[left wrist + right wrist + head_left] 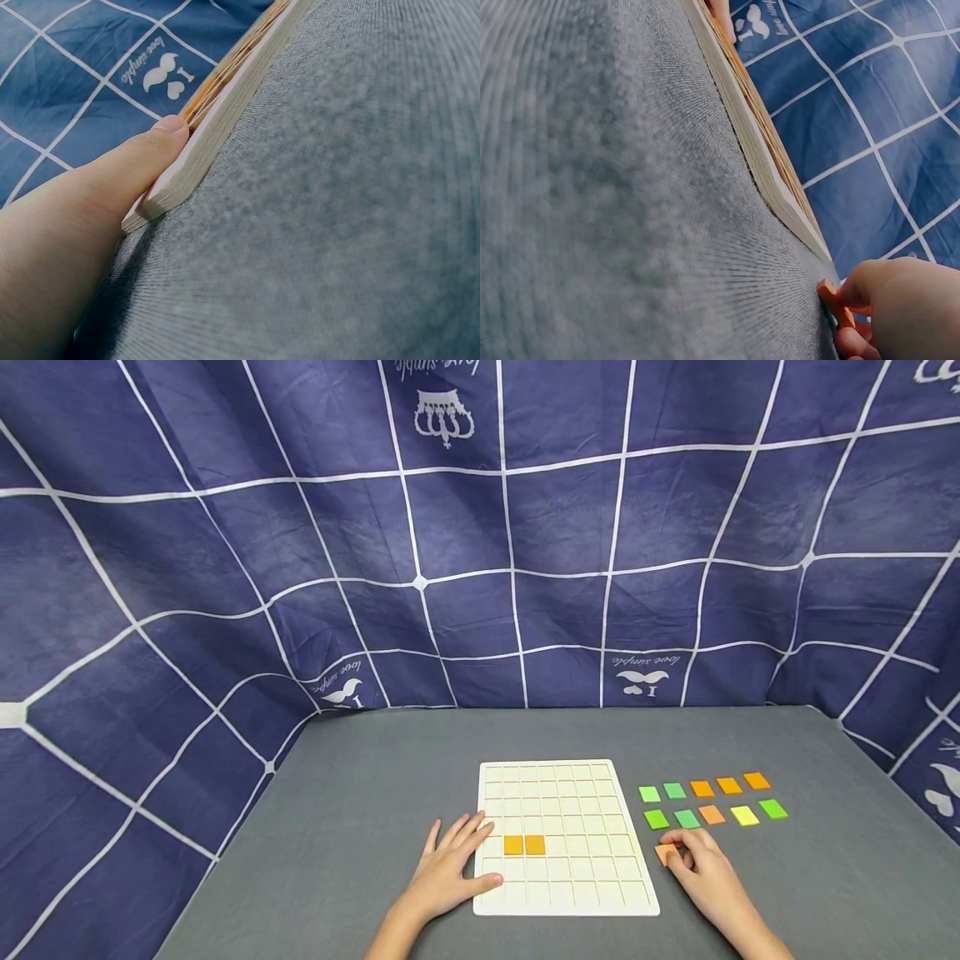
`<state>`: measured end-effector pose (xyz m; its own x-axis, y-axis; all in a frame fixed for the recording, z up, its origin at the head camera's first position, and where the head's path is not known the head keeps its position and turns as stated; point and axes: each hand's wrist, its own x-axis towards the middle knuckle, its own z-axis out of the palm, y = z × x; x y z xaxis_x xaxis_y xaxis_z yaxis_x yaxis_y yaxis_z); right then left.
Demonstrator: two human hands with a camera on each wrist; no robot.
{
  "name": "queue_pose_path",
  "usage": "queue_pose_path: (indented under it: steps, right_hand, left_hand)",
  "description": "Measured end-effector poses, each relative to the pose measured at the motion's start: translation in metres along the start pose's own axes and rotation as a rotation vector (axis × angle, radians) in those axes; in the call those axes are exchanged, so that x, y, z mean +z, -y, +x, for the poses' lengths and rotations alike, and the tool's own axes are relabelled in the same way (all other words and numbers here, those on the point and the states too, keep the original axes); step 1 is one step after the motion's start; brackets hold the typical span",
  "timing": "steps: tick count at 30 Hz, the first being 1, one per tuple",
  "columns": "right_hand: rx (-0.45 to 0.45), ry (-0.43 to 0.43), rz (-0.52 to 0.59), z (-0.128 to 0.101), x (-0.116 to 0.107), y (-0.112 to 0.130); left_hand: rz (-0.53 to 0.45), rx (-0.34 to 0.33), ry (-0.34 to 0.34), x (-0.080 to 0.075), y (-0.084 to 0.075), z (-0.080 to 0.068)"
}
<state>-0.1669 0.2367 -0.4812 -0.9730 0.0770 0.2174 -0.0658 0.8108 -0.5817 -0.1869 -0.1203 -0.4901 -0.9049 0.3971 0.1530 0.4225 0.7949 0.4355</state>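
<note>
A pale grid board (pixel 566 893) lies on the grey table, with two orange square tiles (pixel 535 845) side by side in its cells. My left hand (pixel 447 870) rests on the board's left edge, fingers spread; in the left wrist view its thumb (pixel 154 146) lies on the rim near a corner. Just right of the board, my right hand (pixel 703 872) pinches a light orange tile (pixel 664 853) between thumb and fingers. The right wrist view shows this tile (pixel 835 302) tilted at the fingertips, beyond the board's corner (pixel 802 225).
Two rows of loose tiles lie right of the board: green (pixel 656 819), teal (pixel 686 819), orange (pixel 728 786) and yellow (pixel 745 816) ones among them. The grey tabletop (pixel 337 827) stretches left of the board. A blue checked cloth (pixel 562 527) hangs behind the table.
</note>
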Motion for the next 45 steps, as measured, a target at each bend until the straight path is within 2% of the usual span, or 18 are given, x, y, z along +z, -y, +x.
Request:
queue_pose_path:
  steps: [6,13,16,21,27,33,38,45]
  right_hand:
    - [0.035,0.030,-0.006,0.003,0.000,0.001]
    - [-0.006,-0.077,-0.001,0.001,-0.002,0.006]
    - [-0.013,-0.088,0.009,-0.002,-0.007,0.016]
    - [-0.059,-0.082,0.063,-0.005,-0.006,0.042]
    - [-0.130,-0.057,0.123,-0.003,0.012,0.078]
    - [-0.141,0.048,0.174,0.006,0.038,0.106]
    - [-0.121,0.125,0.180,0.014,0.061,0.112]
    - [-0.155,0.141,0.171,0.011,0.081,0.106]
  left_hand:
    - [0.043,0.014,-0.015,-0.002,0.001,0.000]
    - [0.048,0.010,0.000,-0.003,0.000,0.000]
    - [0.029,0.000,0.013,-0.001,-0.001,0.000]
    - [0.039,0.004,-0.010,0.000,-0.001,-0.001]
    - [0.027,-0.006,-0.001,0.000,0.000,-0.001]
    - [0.017,-0.011,-0.001,-0.001,-0.001,-0.001]
    - [0.020,-0.013,-0.002,-0.001,-0.002,-0.002]
    - [0.038,0.006,-0.007,-0.001,-0.001,-0.002]
